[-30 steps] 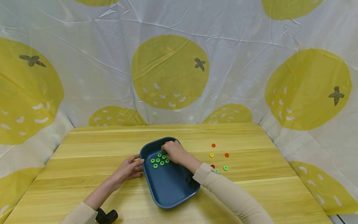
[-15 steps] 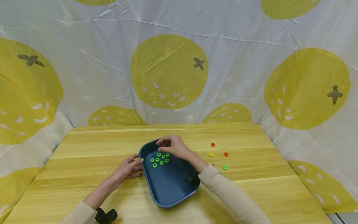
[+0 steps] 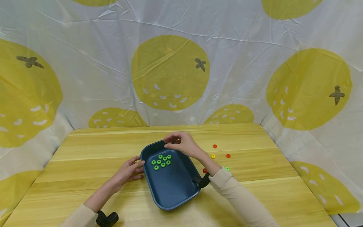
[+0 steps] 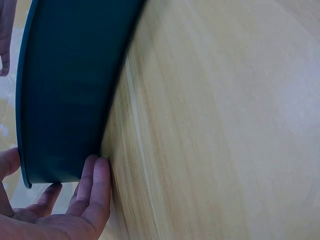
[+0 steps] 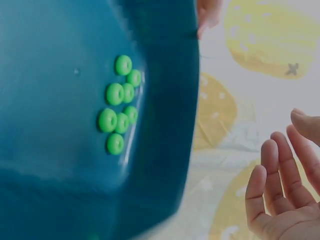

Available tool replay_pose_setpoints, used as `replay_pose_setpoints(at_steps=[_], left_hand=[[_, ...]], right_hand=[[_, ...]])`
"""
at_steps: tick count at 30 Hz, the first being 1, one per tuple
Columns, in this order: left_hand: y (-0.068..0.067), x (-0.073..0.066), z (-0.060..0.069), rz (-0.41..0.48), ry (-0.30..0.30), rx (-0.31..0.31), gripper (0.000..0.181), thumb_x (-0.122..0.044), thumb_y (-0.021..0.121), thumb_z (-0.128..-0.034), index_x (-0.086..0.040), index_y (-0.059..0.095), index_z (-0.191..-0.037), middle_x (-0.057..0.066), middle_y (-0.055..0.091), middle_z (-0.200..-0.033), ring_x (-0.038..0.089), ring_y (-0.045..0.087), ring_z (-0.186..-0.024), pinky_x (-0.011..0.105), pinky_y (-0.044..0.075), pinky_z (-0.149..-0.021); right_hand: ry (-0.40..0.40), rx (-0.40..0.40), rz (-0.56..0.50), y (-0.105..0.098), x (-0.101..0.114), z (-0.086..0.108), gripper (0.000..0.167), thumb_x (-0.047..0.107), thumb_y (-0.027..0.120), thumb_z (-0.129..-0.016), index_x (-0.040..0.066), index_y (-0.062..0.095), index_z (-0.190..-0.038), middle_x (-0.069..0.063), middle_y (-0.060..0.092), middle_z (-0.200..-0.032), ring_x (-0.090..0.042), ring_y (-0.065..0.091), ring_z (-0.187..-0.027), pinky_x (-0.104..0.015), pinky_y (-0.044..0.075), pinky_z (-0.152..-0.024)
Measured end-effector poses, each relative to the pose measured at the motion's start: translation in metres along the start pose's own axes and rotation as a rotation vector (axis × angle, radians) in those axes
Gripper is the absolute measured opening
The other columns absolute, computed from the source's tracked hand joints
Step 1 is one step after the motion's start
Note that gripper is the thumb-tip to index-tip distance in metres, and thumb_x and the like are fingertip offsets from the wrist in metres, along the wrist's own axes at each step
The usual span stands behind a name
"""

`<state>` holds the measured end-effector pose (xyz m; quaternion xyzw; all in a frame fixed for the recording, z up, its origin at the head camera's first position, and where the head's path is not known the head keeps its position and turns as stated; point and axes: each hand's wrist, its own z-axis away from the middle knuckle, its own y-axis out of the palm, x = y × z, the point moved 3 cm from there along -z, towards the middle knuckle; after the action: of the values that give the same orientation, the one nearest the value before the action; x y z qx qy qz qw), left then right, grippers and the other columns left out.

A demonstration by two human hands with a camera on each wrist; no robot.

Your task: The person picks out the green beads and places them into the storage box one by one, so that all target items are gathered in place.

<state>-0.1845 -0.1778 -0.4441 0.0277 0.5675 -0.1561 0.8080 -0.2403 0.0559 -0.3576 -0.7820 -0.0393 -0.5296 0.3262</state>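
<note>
A dark blue tray (image 3: pixel 174 189) stands on the table, with several green ring-shaped beads (image 3: pixel 163 164) grouped near its far left end; the same beads (image 5: pixel 115 94) show closer up in the right wrist view. My left hand (image 3: pixel 127 173) holds the tray's left side, thumb at the rim and fingers (image 4: pixel 86 187) against the outer wall. Over the far right corner of the tray hovers my right hand (image 3: pixel 182 144), its fingers loosely bent. Nothing lies between that hand's fingers (image 5: pixel 270 170) in the right wrist view.
Right of the tray lie loose beads: a far red bead (image 3: pixel 215 146), a yellow bead (image 3: pixel 213 156), an orange-red bead (image 3: pixel 228 156), a green bead (image 3: pixel 227 169) and a near red bead (image 3: pixel 205 170). A patterned curtain (image 3: pixel 238 78) encloses the wooden table (image 3: pixel 269 189).
My right hand has risen from beside the green beads inside the tray, its fingers opening, and shifted to the far right rim. The left hand keeps its place on the tray.
</note>
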Motion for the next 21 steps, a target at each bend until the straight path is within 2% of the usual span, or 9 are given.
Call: replay_pose_setpoints(at_steps=[3,5,10,15,21], left_hand=[[0.0,0.0,0.0,0.001,0.0,0.003,0.068,-0.035,0.048,-0.0972,0.004,0.02,-0.145,0.027,0.056,-0.127,0.022,0.066,-0.102,0.042,0.053,-0.09],[0.0,0.0,0.0,0.003,0.0,0.004,0.068,-0.036,0.048,-0.0971,0.004,0.02,-0.145,0.027,0.056,-0.127,0.023,0.065,-0.103,0.042,0.053,-0.09],[0.0,-0.001,0.0,0.003,0.002,0.006,0.067,-0.035,0.048,-0.0974,0.004,0.02,-0.145,0.026,0.056,-0.127,0.024,0.065,-0.104,0.042,0.053,-0.09],[0.0,0.0,-0.001,0.006,0.003,0.003,0.066,-0.034,0.048,-0.0975,0.003,0.021,-0.145,0.025,0.056,-0.127,0.023,0.065,-0.104,0.041,0.054,-0.09],[-0.001,0.002,-0.002,0.009,0.003,0.002,0.067,-0.036,0.049,-0.0967,0.002,0.022,-0.145,0.022,0.06,-0.123,0.018,0.066,-0.1,0.04,0.055,-0.089]], right_hand=[[0.007,-0.023,0.007,-0.008,-0.002,0.003,0.024,0.01,0.069,-0.084,0.004,0.068,-0.107,-0.014,0.069,-0.104,-0.02,0.064,-0.09,-0.035,0.056,-0.08],[0.014,-0.037,0.007,-0.013,-0.006,0.006,0.025,0.01,0.069,-0.084,0.004,0.068,-0.108,-0.013,0.07,-0.104,-0.023,0.064,-0.092,-0.036,0.056,-0.081],[0.04,-0.062,0.024,-0.031,-0.014,0.02,0.025,0.017,0.07,-0.084,0.01,0.069,-0.108,-0.011,0.069,-0.106,-0.018,0.064,-0.092,-0.023,0.056,-0.077],[0.081,-0.084,0.057,-0.049,-0.023,0.037,0.024,0.023,0.07,-0.084,0.016,0.069,-0.106,-0.008,0.069,-0.106,-0.015,0.064,-0.094,-0.026,0.055,-0.079],[0.114,-0.111,0.093,-0.066,-0.036,0.058,0.023,0.023,0.069,-0.085,0.015,0.069,-0.106,-0.004,0.07,-0.105,-0.013,0.064,-0.092,-0.027,0.055,-0.079]])
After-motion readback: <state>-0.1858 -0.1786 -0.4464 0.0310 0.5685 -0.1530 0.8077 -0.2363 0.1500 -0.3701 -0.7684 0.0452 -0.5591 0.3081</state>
